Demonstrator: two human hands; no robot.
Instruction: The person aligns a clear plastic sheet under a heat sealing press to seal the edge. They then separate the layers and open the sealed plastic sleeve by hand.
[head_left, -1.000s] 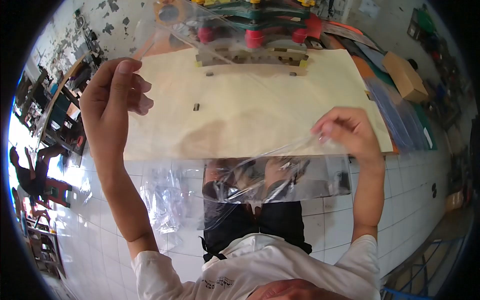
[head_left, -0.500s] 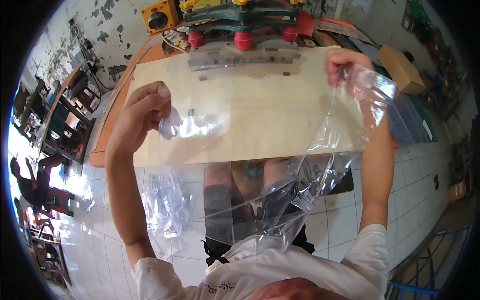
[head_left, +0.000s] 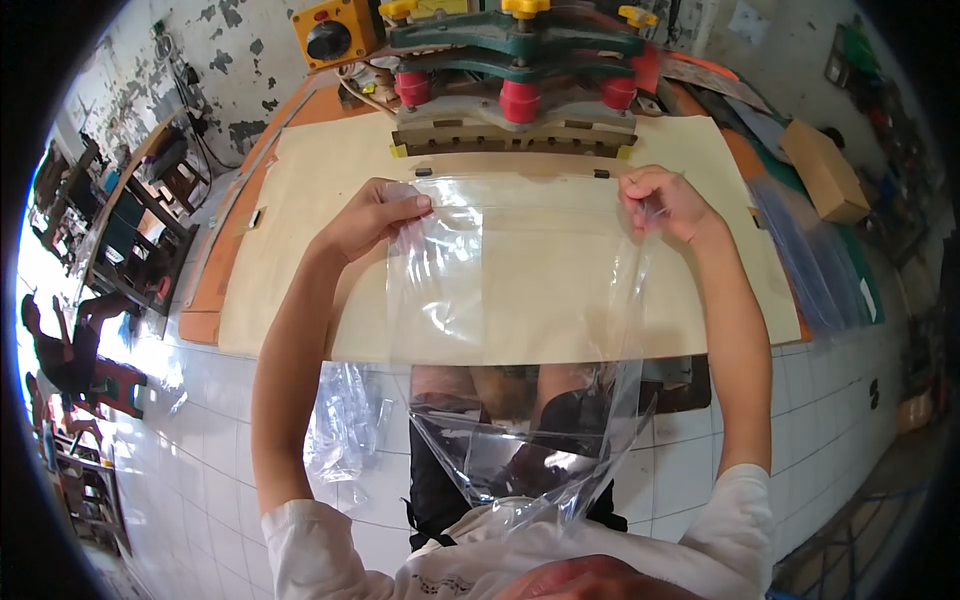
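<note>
A clear plastic sheet [head_left: 440, 290] stretches between my two hands and hangs over the table's front edge towards my lap. My left hand [head_left: 375, 220] pinches its upper left corner between thumb and fingers. At the upper right corner, my right hand [head_left: 665, 203] is closed on the same sheet, its fingertips curled together. Just beyond the sheet's top edge, two small dark tabs lie on the cream-coloured board [head_left: 290, 250]. Behind them stands a green press [head_left: 515, 60] with red cylinders and yellow knobs.
A yellow box with a black knob [head_left: 332, 38] sits at the back left. To the right are a cardboard box [head_left: 825, 172] and more clear sheets [head_left: 815, 255]. Crumpled clear plastic [head_left: 345, 425] lies on the tiled floor. Another person [head_left: 70, 345] sits at far left.
Both hands have come closer together; the right moved left and down, the left moved right. The sheet's top edge now lies straighter, near the press.
</note>
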